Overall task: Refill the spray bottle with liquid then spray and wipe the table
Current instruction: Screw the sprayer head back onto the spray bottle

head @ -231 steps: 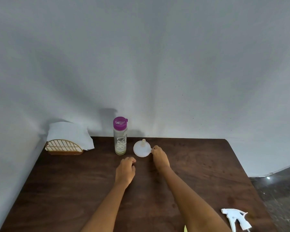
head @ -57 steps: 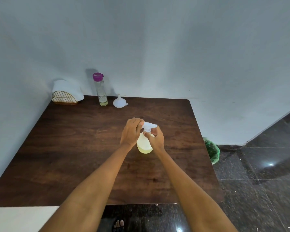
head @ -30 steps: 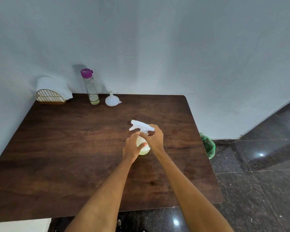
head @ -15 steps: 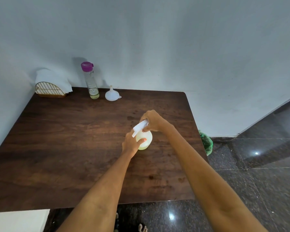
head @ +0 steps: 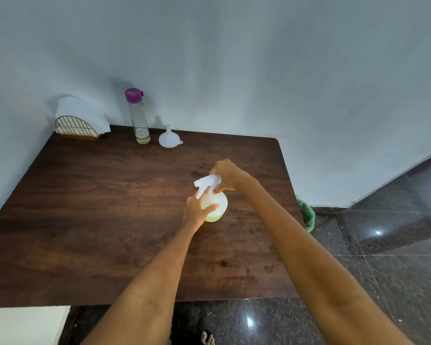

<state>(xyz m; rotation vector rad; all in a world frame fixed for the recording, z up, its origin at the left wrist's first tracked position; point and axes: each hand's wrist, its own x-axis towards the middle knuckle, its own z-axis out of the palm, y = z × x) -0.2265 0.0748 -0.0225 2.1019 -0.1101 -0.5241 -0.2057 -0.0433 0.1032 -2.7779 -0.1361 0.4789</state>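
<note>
A round pale yellow spray bottle (head: 219, 206) stands right of centre on the dark wooden table (head: 97, 207). My left hand (head: 195, 210) grips the bottle's body from the left. My right hand (head: 225, 174) grips the white trigger head (head: 205, 183) on top of it, nozzle pointing left. At the back, a tall clear bottle with a purple cap (head: 138, 117) holds a little yellowish liquid. A white funnel (head: 169, 138) sits upside down beside it.
A gold wire holder with white napkins (head: 81, 120) stands in the table's back left corner against the wall. A green bag (head: 306, 215) lies on the dark tiled floor past the table's right edge. My foot shows below the front edge.
Earlier my hands were at the funnel at the back. Both hands since came onto the spray bottle. In the last second my right hand turned over the trigger head, whose nozzle swung round.
</note>
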